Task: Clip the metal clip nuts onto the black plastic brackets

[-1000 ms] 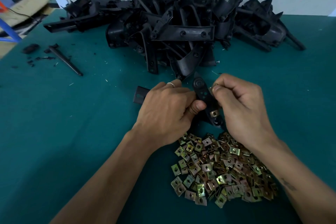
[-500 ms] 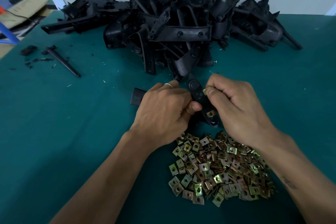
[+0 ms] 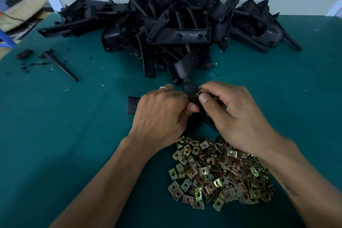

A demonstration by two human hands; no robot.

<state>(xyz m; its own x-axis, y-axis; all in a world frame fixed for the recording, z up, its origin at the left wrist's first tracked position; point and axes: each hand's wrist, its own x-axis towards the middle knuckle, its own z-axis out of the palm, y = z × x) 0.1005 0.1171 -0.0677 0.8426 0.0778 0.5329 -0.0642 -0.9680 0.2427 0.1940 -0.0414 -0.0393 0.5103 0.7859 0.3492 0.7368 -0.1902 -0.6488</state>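
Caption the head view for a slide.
Left hand grips a black bracket while right hand pinches a clip nut against it.

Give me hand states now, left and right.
Left hand: closed, gripping the black bracket.
Right hand: closed, pinching a clip nut against the bracket's edge.

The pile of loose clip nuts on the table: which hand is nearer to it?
Right. The right hand has its wrist over the pile of clip nuts; the left hand sits beyond the pile's upper left edge.
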